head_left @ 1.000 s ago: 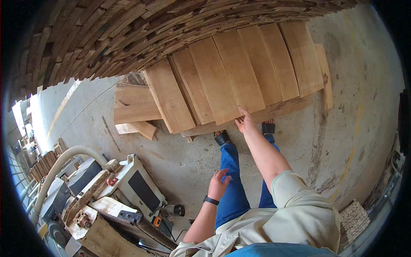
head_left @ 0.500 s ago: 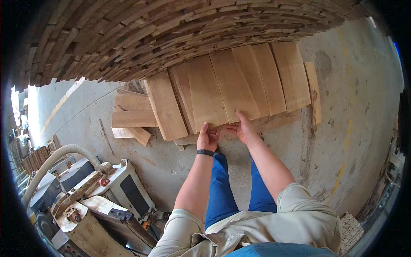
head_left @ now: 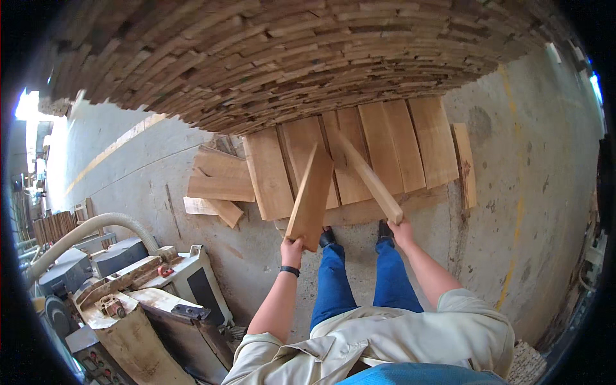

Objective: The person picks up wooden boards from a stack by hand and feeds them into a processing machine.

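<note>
Brown and tilted, the left board (head_left: 312, 199) has its near end in the wrapped fingers of the left hand (head_left: 291, 253); the right board (head_left: 371, 178), turned on edge, has its near end held in the fingers of the right hand (head_left: 402, 233). Both slant over a row of planks (head_left: 378, 144), far ends near each other, near ends apart. Beyond rises a stack of wood (head_left: 308, 64); a machine (head_left: 151, 301) stands at lower left

The person (head_left: 398, 337) is wearing a pale beige short-sleeved shirt (head_left: 449, 333), blue trousers (head_left: 333, 282), black footwear (head_left: 328, 238) and a dark left-wrist band (head_left: 289, 271).
</note>
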Demonstrator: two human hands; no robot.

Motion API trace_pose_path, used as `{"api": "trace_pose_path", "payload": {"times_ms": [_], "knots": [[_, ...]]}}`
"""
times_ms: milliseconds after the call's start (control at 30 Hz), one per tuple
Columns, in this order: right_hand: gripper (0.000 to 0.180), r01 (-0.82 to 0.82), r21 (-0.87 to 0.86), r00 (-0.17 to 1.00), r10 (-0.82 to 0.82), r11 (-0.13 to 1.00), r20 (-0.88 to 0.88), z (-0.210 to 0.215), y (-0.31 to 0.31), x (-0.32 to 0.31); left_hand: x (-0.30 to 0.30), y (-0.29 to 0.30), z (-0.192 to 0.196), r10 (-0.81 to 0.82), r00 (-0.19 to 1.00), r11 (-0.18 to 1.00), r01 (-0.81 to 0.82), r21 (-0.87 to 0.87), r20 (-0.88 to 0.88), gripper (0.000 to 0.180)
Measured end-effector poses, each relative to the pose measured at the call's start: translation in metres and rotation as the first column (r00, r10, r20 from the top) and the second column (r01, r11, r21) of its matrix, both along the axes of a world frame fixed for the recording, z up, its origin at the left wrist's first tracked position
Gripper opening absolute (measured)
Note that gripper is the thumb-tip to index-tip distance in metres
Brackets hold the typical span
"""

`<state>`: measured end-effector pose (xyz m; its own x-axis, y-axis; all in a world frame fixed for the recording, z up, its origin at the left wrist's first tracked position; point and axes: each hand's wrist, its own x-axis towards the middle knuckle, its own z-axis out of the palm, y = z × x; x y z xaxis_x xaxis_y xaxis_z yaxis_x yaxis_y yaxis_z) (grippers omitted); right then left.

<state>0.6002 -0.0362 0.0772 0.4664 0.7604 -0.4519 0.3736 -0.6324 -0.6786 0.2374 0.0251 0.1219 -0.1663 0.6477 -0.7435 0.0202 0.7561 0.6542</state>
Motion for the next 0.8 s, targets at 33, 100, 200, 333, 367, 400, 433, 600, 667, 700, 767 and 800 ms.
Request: {"api": "trace_pose_path", "payload": {"times_ms": [33, 100, 200, 333, 367, 400, 433, 600, 667, 700, 767, 800], "knots": [[0.041, -0.009, 0.013, 1.000, 0.009, 1.000, 0.005, 0.011, -0.011, -0.002, -0.006, -0.009, 0.003, 0.062, 0.996, 0.997, -0.058, -0.051, 0.068, 0.029], [0.042, 0.023, -0.136, 0.996, -0.035, 0.990, -0.086, 0.029, -0.034, -0.002, -0.014, -0.014, 0.018, 0.129, 0.982, 0.989, -0.116, -0.096, 0.140, 0.027], [0.044, 0.154, -0.118, 0.963, -0.176, 0.981, -0.203, 0.038, -0.071, -0.003, -0.022, -0.016, 0.050, 0.299, 0.912, 0.942, -0.234, -0.241, 0.282, 0.035], [0.042, 0.350, -0.109, 0.821, -0.361, 0.930, -0.443, 0.088, -0.076, -0.038, -0.052, -0.042, 0.073, 0.313, 0.919, 0.935, -0.253, -0.248, 0.241, 0.035], [0.039, 0.419, -0.125, 0.805, -0.431, 0.900, -0.407, 0.085, -0.083, -0.038, -0.058, -0.049, 0.081, 0.331, 0.910, 0.934, -0.278, -0.224, 0.250, 0.035], [0.037, 0.482, -0.139, 0.783, -0.497, 0.865, -0.374, 0.078, -0.089, -0.035, -0.065, -0.057, 0.089, 0.365, 0.890, 0.922, -0.306, -0.235, 0.272, 0.037], [0.037, 0.452, -0.121, 0.797, -0.461, 0.884, -0.390, 0.071, -0.094, -0.031, -0.073, -0.066, 0.098, 0.401, 0.868, 0.908, -0.337, -0.247, 0.291, 0.040], [0.034, 0.297, -0.066, 0.855, -0.296, 0.953, -0.426, 0.081, -0.089, -0.036, -0.107, -0.133, 0.138, 0.532, 0.799, 0.846, -0.497, -0.192, 0.281, 0.042], [0.034, 0.262, -0.058, 0.844, -0.257, 0.963, -0.471, 0.095, -0.090, -0.037, -0.105, -0.159, 0.168, 0.612, 0.734, 0.789, -0.592, -0.165, 0.293, 0.042], [0.034, 0.263, -0.073, 0.823, -0.264, 0.962, -0.502, 0.100, -0.090, -0.036, -0.107, -0.175, 0.174, 0.640, 0.707, 0.763, -0.629, -0.146, 0.300, 0.042], [0.036, 0.206, -0.102, 0.822, -0.229, 0.973, -0.521, 0.118, -0.093, -0.039, -0.111, -0.215, 0.181, 0.687, 0.616, 0.702, -0.701, -0.131, 0.386, 0.042], [0.037, 0.170, -0.130, 0.786, -0.214, 0.977, -0.580, 0.121, -0.097, -0.039, -0.111, -0.235, 0.184, 0.703, 0.569, 0.665, -0.738, -0.114, 0.426, 0.041]]}}
